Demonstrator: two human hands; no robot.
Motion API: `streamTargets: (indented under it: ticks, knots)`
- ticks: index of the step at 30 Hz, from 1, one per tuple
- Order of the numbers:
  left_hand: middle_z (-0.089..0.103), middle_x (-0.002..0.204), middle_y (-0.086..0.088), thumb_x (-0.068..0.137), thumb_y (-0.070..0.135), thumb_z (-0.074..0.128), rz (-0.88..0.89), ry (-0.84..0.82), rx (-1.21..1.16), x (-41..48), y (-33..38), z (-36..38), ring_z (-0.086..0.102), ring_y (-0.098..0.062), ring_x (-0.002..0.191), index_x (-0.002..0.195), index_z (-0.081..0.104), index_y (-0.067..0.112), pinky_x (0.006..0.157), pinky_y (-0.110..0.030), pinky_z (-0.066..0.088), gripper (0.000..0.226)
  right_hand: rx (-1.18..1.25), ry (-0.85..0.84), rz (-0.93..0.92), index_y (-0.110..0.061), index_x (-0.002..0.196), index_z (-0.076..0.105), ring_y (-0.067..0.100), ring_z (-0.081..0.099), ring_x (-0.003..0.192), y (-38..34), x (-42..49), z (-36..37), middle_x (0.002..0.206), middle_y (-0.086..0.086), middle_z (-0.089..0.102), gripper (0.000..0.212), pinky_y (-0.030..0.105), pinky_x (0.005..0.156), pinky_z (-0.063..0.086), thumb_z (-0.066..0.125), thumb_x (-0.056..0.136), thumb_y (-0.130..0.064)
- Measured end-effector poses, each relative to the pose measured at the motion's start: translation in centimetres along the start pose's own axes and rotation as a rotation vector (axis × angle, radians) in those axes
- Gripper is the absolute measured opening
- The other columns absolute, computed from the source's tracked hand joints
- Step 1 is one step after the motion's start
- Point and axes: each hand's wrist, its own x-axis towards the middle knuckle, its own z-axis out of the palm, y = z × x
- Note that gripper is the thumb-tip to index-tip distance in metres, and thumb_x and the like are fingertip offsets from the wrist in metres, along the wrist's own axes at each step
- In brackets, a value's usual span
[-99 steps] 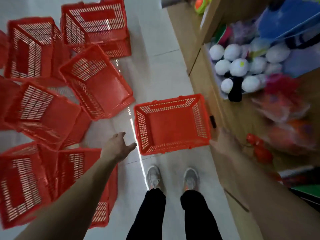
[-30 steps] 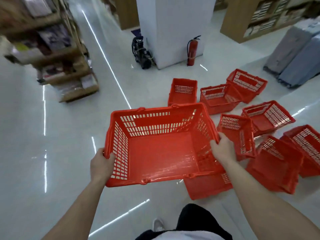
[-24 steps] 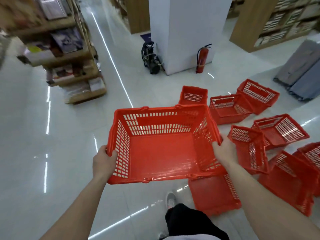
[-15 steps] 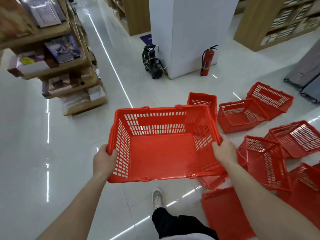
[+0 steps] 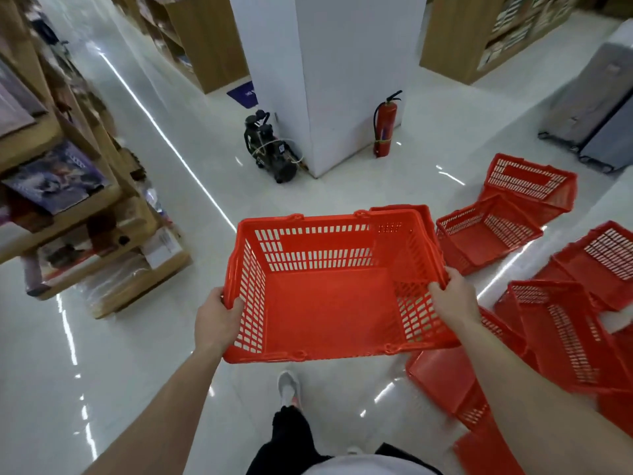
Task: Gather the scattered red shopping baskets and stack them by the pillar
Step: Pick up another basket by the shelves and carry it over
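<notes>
I hold an empty red shopping basket [image 5: 329,303] level in front of me, above the floor. My left hand [image 5: 215,320] grips its left rim and my right hand [image 5: 454,296] grips its right rim. The white pillar [image 5: 342,73] rises straight ahead, beyond the basket. Several other red baskets lie scattered on the floor to my right, one upright [image 5: 486,231], one tipped behind it [image 5: 534,186], others on their sides [image 5: 561,334]. One more basket [image 5: 424,212] is mostly hidden behind the one I carry.
A red fire extinguisher [image 5: 385,126] and a black machine [image 5: 270,149] stand at the pillar's base. Wooden shelving [image 5: 68,207] lines the left side, more shelves [image 5: 479,39] stand far right. A grey covered rack [image 5: 596,108] is at the right. My foot [image 5: 289,389] is below the basket.
I picked the basket up from the floor with both hands, turned to face the pillar, and have walked closer to it. The scattered baskets have slid to my right.
</notes>
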Motion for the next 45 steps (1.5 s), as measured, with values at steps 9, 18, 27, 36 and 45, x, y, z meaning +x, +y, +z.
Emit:
streamTargets:
  ticks: [9,18,27,36,45]
  knots:
    - [0.073,0.101,-0.004,0.093,0.035,0.060,0.299,-0.190,0.180,21.3,9.6,3.1,0.070,-0.021,0.078,0.127,0.059,0.015,0.073,-0.037,0.057,0.039,0.006,0.246,0.214,-0.013,0.114,0.063,0.038,0.067,0.094,-5.1,6.3,4.3,0.099,0.019,0.071,0.029,0.038,0.078,0.048,0.061,0.085,-0.018]
    - [0.073,0.106,-0.006,0.091,0.036,0.060,0.554,-0.381,0.375,35.1,23.3,12.8,0.069,-0.024,0.082,0.128,0.058,0.015,0.078,-0.040,0.056,0.042,0.109,0.395,0.475,-0.012,0.113,0.064,0.036,0.068,0.098,-4.7,12.4,6.9,0.102,0.017,0.072,0.027,0.038,0.083,0.049,0.062,0.086,-0.015]
    - [0.071,0.108,-0.008,0.093,0.036,0.057,0.660,-0.519,0.600,44.4,37.1,27.5,0.063,-0.020,0.077,0.132,0.054,0.015,0.074,-0.036,0.052,0.044,0.197,0.375,0.728,-0.006,0.115,0.057,0.039,0.069,0.090,-1.3,24.9,8.9,0.098,0.020,0.071,0.029,0.040,0.081,0.054,0.059,0.088,-0.016]
    - [0.071,0.108,-0.008,0.094,0.038,0.057,0.766,-0.734,0.798,51.5,44.9,45.7,0.064,-0.019,0.073,0.130,0.050,0.017,0.071,-0.036,0.054,0.042,0.281,0.484,1.011,-0.002,0.128,0.052,0.040,0.066,0.102,3.0,33.5,13.5,0.111,0.023,0.069,0.040,0.043,0.090,0.050,0.059,0.093,-0.018]
    - [0.070,0.114,-0.011,0.096,0.037,0.058,0.914,-0.852,0.794,56.2,44.6,66.5,0.066,-0.023,0.078,0.134,0.049,0.013,0.076,-0.042,0.055,0.046,0.232,0.736,1.158,-0.008,0.129,0.052,0.041,0.066,0.100,10.1,41.3,22.6,0.113,0.019,0.069,0.039,0.044,0.086,0.051,0.060,0.092,-0.018]
